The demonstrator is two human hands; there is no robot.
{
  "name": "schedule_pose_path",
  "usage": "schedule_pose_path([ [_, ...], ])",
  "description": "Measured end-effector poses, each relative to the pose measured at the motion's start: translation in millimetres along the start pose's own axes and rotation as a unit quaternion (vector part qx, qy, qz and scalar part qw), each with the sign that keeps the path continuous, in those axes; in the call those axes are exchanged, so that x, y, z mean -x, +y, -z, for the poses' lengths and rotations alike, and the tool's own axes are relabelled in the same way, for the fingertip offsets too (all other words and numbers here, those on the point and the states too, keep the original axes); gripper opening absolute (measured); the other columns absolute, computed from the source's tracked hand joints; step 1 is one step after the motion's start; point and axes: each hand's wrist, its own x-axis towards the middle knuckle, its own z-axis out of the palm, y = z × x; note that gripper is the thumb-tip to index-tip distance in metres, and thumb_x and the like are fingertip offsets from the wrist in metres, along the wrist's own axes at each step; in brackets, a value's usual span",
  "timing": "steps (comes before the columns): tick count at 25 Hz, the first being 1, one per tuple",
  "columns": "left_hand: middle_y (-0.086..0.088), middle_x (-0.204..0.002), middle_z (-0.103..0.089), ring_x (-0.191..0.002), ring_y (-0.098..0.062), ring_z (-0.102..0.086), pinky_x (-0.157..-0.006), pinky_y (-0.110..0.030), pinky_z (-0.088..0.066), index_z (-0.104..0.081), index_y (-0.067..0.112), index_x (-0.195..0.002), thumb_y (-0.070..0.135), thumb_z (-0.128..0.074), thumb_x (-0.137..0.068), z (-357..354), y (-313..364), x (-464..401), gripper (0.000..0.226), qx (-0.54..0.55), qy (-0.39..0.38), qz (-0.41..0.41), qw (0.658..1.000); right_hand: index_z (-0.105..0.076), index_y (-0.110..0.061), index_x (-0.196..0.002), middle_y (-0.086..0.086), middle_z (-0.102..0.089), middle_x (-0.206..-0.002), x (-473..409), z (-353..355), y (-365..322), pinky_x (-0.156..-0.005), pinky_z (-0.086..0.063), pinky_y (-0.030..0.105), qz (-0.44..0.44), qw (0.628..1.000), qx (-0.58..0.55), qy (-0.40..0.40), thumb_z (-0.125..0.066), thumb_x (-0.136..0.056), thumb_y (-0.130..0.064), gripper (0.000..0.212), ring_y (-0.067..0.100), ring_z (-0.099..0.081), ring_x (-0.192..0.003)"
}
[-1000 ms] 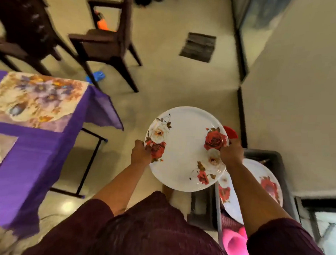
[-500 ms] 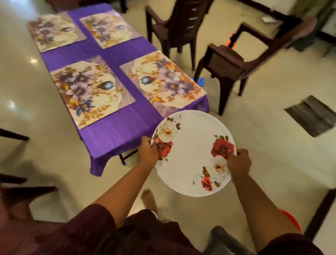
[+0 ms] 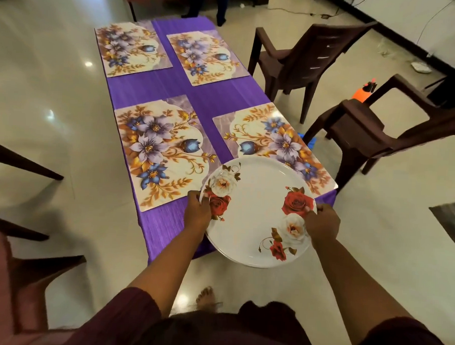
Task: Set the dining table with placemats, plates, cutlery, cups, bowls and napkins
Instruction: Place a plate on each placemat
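Head view: a white plate [image 3: 255, 215] printed with red and white roses is held in the air over the near end of the desk [image 3: 198, 98], at about 5 o'clock from the desk's middle. A second rim shows under its near edge, so it may be a small stack; I cannot tell how many. The plate overlaps the near corner of the near right placemat [image 3: 272, 143], and its far left rim sits just beside the near left placemat [image 3: 157, 151]. Two more floral placemats lie at the far end, one at 11 o'clock [image 3: 131, 49] and one at 1 o'clock [image 3: 206, 58].

Left hand [image 3: 197, 212] grips the plate's rim at 9 o'clock, thumb on top and fingers curled beneath. Right hand [image 3: 322, 223] pinches the rim at 3 o'clock the same way. Both forearms reach forward out of dark maroon sleeves.

A purple cloth covers the desk. Two brown plastic chairs [image 3: 299, 60] stand off the desk's right side at 2 o'clock, another chair's legs show at 9 o'clock, and the glossy cream floor [image 3: 55, 91] surrounds everything. A bare foot [image 3: 206, 296] shows at 6 o'clock.
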Motion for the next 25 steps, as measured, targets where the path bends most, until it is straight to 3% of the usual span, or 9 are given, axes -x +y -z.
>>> schedule_pose_path([
  [4, -0.003, -0.106, -0.063, -0.087, -0.017, -0.06, -0.061, -0.025, -0.047, -0.05, 0.015, -0.117, 0.022, -0.057, -0.095, -16, 15, -33, 0.025, 0.027, -0.004, 0.019, 0.999, -0.063, -0.005, -0.111, 0.016, -0.067, -0.109, -36, -9, -21, -0.086, -0.051, 0.043, 0.002, 1.0, 0.026, 0.006, -0.058, -0.091, -0.015, 0.023, 0.036, -0.062, -0.103],
  [9, -0.003, -0.103, -0.063, -0.089, -0.02, -0.058, -0.07, -0.027, -0.045, -0.056, 0.01, -0.109, 0.019, -0.064, -0.089, -43, 40, -72, 0.024, 0.01, 0.019, 0.005, 1.0, -0.063, -0.005, -0.111, 0.013, -0.067, -0.106, -94, -21, -47, -0.082, -0.05, 0.038, 0.015, 0.999, 0.029, -0.008, -0.059, -0.09, -0.016, 0.024, 0.034, -0.062, -0.102],
  [14, -0.002, -0.101, -0.066, -0.093, -0.024, -0.061, -0.085, -0.039, -0.052, -0.058, 0.015, -0.105, 0.021, -0.068, -0.087, -79, 68, -108, 0.021, 0.011, 0.045, 0.021, 0.999, -0.062, -0.006, -0.104, 0.011, -0.066, -0.099, -168, -30, -81, -0.078, -0.048, 0.035, 0.031, 0.998, 0.029, -0.042, -0.063, -0.088, -0.016, 0.019, 0.028, -0.06, -0.093],
  [17, -0.004, -0.095, -0.065, -0.089, -0.026, -0.061, -0.079, -0.041, -0.054, -0.058, 0.013, -0.1, 0.021, -0.069, -0.086, -101, 83, -123, 0.019, -0.007, 0.074, 0.034, 0.997, -0.063, -0.007, -0.102, 0.009, -0.067, -0.098, -209, -38, -93, -0.072, -0.043, 0.031, 0.036, 0.996, 0.049, -0.069, -0.064, -0.087, -0.015, 0.016, 0.021, -0.055, -0.084],
  [19, -0.004, -0.094, -0.064, -0.088, -0.025, -0.06, -0.072, -0.034, -0.048, -0.058, 0.011, -0.099, 0.02, -0.069, -0.086, -114, 91, -130, 0.02, -0.017, 0.104, 0.043, 0.994, -0.063, -0.006, -0.101, 0.009, -0.065, -0.096, -233, -44, -99, -0.07, -0.038, 0.029, 0.044, 0.993, 0.063, -0.091, -0.064, -0.087, -0.013, 0.015, 0.019, -0.052, -0.081],
  [22, -0.002, -0.089, -0.06, -0.084, -0.021, -0.055, -0.066, -0.028, -0.038, -0.056, 0.009, -0.098, 0.017, -0.07, -0.085, -129, 98, -133, 0.021, -0.021, 0.126, 0.064, 0.99, -0.063, -0.004, -0.099, 0.013, -0.066, -0.097, -258, -53, -103, -0.07, -0.037, 0.029, 0.07, 0.988, 0.078, -0.11, -0.063, -0.086, -0.01, 0.015, 0.023, -0.052, -0.083],
  [25, 0.0, -0.087, -0.059, -0.08, -0.018, -0.053, -0.066, -0.027, -0.038, -0.055, 0.01, -0.097, 0.016, -0.07, -0.085, -139, 97, -129, 0.021, -0.014, 0.138, 0.071, 0.988, -0.062, -0.004, -0.1, 0.014, -0.066, -0.097, -275, -56, -101, -0.071, -0.036, 0.029, 0.088, 0.982, 0.097, -0.134, -0.063, -0.086, -0.012, 0.016, 0.031, -0.058, -0.091],
])
